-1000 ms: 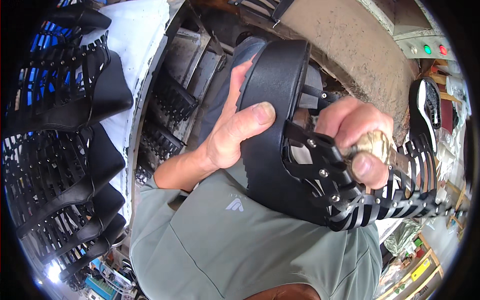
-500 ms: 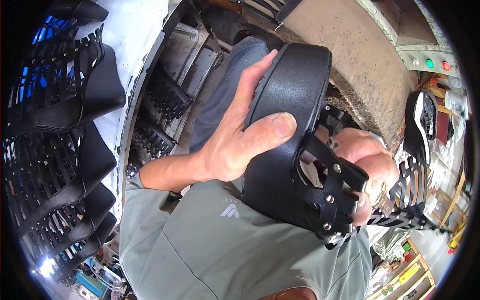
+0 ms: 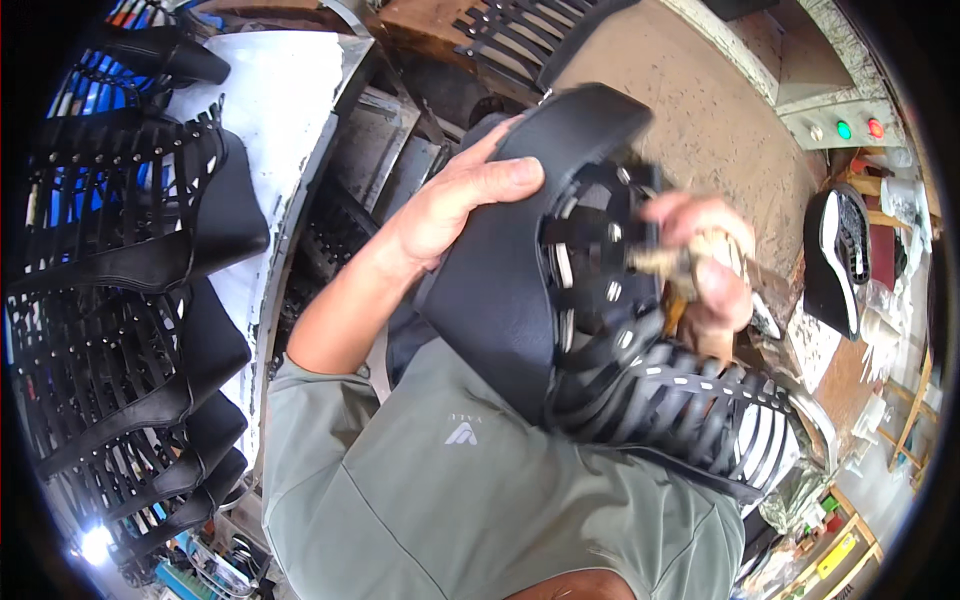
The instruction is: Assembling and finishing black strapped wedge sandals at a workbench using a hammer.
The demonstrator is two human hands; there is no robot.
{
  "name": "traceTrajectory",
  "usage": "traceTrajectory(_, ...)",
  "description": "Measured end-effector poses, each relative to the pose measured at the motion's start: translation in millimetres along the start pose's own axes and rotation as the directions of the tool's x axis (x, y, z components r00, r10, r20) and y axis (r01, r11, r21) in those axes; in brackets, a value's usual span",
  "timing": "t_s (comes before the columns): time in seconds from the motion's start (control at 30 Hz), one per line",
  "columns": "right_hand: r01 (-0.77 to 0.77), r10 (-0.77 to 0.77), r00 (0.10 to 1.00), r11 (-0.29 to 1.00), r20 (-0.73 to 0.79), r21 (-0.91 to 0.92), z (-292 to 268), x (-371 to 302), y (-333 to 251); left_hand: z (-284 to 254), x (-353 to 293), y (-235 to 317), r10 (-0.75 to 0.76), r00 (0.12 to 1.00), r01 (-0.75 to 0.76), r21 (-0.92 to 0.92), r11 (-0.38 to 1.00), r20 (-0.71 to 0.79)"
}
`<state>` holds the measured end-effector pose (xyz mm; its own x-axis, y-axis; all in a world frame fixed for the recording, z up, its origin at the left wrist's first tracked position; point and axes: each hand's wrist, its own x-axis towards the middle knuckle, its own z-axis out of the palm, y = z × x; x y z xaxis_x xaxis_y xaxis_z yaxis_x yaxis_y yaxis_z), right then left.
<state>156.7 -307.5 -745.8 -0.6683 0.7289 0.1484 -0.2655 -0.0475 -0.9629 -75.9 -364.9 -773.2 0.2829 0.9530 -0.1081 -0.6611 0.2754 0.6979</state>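
A black wedge-soled shoe (image 3: 495,285) with a tall upper of studded straps lies tilted against my chest. My left hand (image 3: 450,205) grips its thick sole, thumb on the near face and the other fingers mostly hidden behind. Its open straps (image 3: 615,290) face right, and the long strap shaft (image 3: 700,400) runs toward the lower right. Just right of the straps is my right hand (image 3: 710,265), blurred, its fingers closed round something tan and partly metallic that I cannot make out. Whether that thing touches the straps is unclear.
Several similar black wedge shoes (image 3: 225,200) line a white-topped bench (image 3: 285,90) at the left. Ahead is a worn brown work surface (image 3: 690,90) carrying a strappy black upper (image 3: 525,35). A black shoe with a white edge (image 3: 835,260) stands right, below a button panel (image 3: 845,130).
The shoe has turned, so its straps and shaft show more to the right. My right hand has moved up, away from the lower straps. My left hand keeps its hold, shifted slightly left and up.
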Motion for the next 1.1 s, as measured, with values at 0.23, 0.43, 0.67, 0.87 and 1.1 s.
traceTrajectory(0.23, -0.109, 0.095, 0.993, 0.97, 0.075, 0.216, 14, -15, -1, 20, -4, 5, -0.017, 1.0, 0.023, 0.29, 0.957, -0.025)
traceTrajectory(0.43, -0.055, -0.046, 0.934, 0.961, 0.354, 0.271, -5, 6, -1, 39, 2, 7, -0.036, 0.993, 0.07, 0.325, 0.943, -0.109)
traceTrajectory(0.67, -0.092, -0.003, 0.944, 0.958, 0.329, 0.273, -4, -39, 32, 19, -13, -10, -0.082, 0.957, 0.134, 0.173, 0.976, -0.278)
traceTrajectory(0.87, 0.048, -0.119, 0.94, 0.974, 0.321, 0.222, 3, -55, 36, 14, -26, -21, -0.031, 0.892, 0.116, 0.162, 0.98, -0.451)
traceTrajectory(1.1, 0.2, -0.232, 0.848, 0.973, 0.476, 0.118, 18, -68, 23, 1, -42, -37, -0.077, 0.847, 0.088, -0.003, 0.996, -0.526)
